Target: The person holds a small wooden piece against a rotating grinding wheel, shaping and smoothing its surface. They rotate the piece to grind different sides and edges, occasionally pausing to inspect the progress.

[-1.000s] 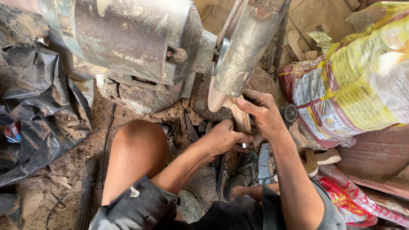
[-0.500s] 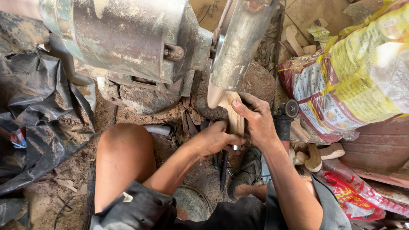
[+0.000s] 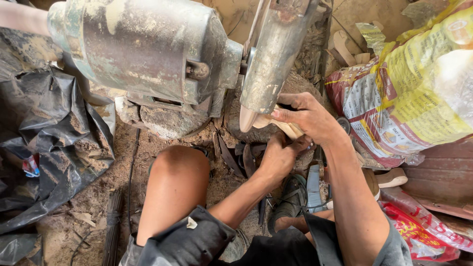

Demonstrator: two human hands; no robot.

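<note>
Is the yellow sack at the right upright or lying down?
Lying down. The yellow sack rests on its side, bulging. Both hands, left and right, hold a wooden piece.

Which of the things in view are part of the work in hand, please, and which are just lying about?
In use:
- wooden piece, held by both hands
- right hand
- left hand
- grinder wheel guard, with the wooden piece at its lower end
- motor

Lying about:
- printed sack
- black plastic sheet
- wooden offcuts
- red bag
</note>
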